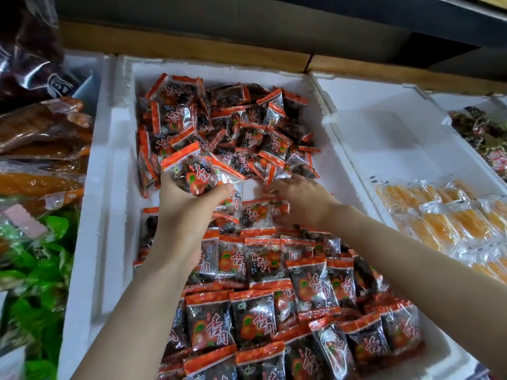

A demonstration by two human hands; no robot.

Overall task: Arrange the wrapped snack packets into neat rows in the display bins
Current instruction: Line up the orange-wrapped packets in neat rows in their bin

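A white foam display bin fills the middle of the head view. Loose orange-edged dark snack packets lie heaped at its far end. Neat rows of the same packets cover its near half. My left hand grips a small stack of packets above the bare strip between heap and rows. My right hand lies palm down at the near edge of the heap, its fingers over packets at the end of the farthest row. Whether those fingers pinch a packet is hidden.
To the right a second foam bin holds yellow snack packets in its near part. A further bin at the far right holds dark wrapped sweets. Left of the main bin lie orange and green bagged goods. A wooden ledge runs behind.
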